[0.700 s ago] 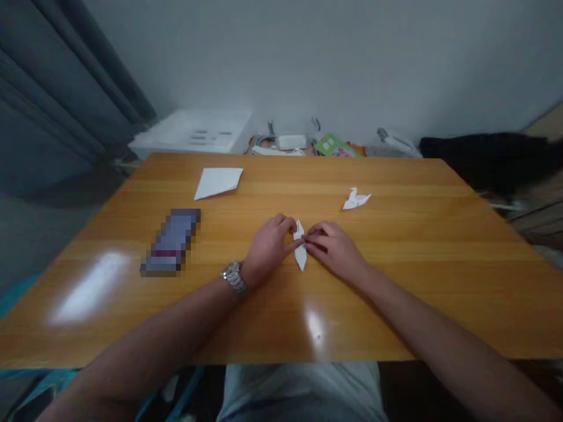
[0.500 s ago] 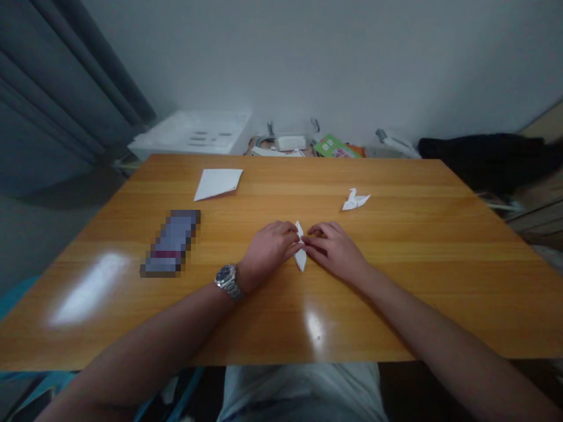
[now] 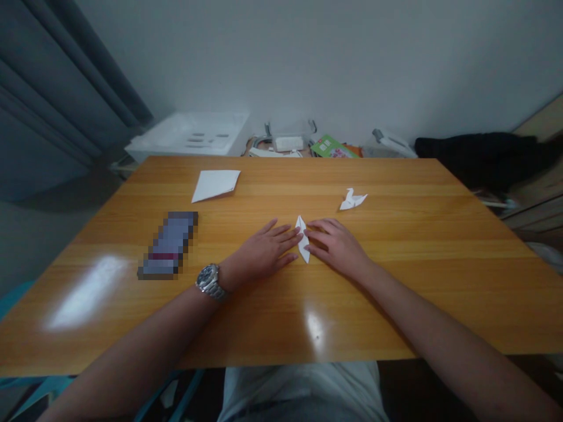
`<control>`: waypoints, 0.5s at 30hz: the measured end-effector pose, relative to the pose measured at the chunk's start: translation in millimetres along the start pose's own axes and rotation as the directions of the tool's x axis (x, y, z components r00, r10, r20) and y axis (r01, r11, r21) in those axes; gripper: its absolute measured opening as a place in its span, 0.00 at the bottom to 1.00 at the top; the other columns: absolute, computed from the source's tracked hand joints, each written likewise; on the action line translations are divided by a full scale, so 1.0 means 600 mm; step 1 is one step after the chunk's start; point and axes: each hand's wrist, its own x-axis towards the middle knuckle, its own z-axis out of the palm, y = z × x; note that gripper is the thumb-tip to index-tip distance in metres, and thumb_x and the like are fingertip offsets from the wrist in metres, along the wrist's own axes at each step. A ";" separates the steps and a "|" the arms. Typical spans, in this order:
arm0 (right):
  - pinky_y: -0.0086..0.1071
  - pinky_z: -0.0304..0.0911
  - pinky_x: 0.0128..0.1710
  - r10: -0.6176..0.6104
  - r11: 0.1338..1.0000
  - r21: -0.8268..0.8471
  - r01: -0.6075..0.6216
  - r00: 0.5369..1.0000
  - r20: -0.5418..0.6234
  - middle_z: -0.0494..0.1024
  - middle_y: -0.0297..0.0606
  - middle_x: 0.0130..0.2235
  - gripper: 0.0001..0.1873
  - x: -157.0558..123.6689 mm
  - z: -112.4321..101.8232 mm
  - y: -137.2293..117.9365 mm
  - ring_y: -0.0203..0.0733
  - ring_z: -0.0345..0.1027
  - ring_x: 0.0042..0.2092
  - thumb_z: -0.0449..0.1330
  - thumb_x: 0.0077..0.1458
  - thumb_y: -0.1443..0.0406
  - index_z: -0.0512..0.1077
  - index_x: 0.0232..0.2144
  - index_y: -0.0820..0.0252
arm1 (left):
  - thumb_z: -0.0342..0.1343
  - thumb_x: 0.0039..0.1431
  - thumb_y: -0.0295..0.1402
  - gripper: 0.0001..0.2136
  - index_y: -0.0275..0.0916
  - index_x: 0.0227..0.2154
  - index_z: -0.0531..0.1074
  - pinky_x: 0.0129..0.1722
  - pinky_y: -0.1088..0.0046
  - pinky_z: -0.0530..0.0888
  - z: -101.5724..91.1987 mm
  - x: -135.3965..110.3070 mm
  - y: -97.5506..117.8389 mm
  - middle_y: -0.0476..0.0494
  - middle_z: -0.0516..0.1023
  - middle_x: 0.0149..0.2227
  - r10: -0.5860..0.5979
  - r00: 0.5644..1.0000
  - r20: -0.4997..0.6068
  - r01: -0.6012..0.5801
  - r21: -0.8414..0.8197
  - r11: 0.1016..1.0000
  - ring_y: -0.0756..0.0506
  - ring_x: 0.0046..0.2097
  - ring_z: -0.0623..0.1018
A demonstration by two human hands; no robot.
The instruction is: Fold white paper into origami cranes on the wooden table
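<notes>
A narrow, pointed piece of folded white paper (image 3: 304, 249) lies on the wooden table between my hands, its long axis running away from me. My left hand (image 3: 270, 248) lies flat with fingers spread, a fingertip or two touching the paper's left edge. On the other side, the bent, parted fingers of my right hand (image 3: 332, 243) rest with their tips at the paper's right edge. Neither hand grips it. Beyond my right hand stands a white folded paper bird (image 3: 353, 200).
White paper sheets (image 3: 215, 184) lie at the back left of the table (image 3: 396, 281). A phone (image 3: 169, 245), pixelated, is left of my left hand. Behind the table are a white tray-like piece (image 3: 189, 132), a green booklet (image 3: 333, 146) and a dark cloth (image 3: 484, 155).
My left hand has moved left and flattened, its fingers spreading off the folded paper. More of the paper shows, and it has shifted slightly away from me. My right fingers have parted.
</notes>
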 end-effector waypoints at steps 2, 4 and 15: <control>0.49 0.66 0.57 0.009 1.000 0.009 -0.009 1.000 -0.006 0.77 0.50 0.54 0.18 -0.001 0.003 0.001 0.54 0.68 0.55 0.60 0.65 0.57 0.78 0.52 0.61 | 0.42 0.75 0.45 0.24 0.44 0.69 0.59 0.72 0.55 0.47 -0.001 -0.001 -0.008 0.42 0.61 0.70 0.060 0.998 0.026 -0.059 -0.021 0.998 0.43 0.71 0.60; 0.50 0.67 0.57 0.017 1.000 0.022 -0.017 1.000 -0.013 0.77 0.49 0.54 0.18 -0.001 0.005 0.002 0.54 0.69 0.55 0.61 0.65 0.56 0.78 0.52 0.59 | 0.43 0.75 0.45 0.24 0.45 0.68 0.59 0.72 0.55 0.49 -0.004 -0.001 -0.012 0.42 0.61 0.70 0.097 0.995 0.036 -0.096 -0.025 0.995 0.43 0.72 0.59; 0.50 0.63 0.62 -0.014 1.000 0.005 0.014 0.999 0.051 0.74 0.47 0.61 0.20 -0.001 0.001 0.001 0.53 0.66 0.62 0.56 0.68 0.57 0.74 0.57 0.60 | 0.45 0.74 0.46 0.24 0.46 0.68 0.62 0.70 0.53 0.57 -0.009 -0.005 -0.013 0.37 0.61 0.70 0.102 0.995 0.004 -0.102 -0.046 0.994 0.40 0.70 0.63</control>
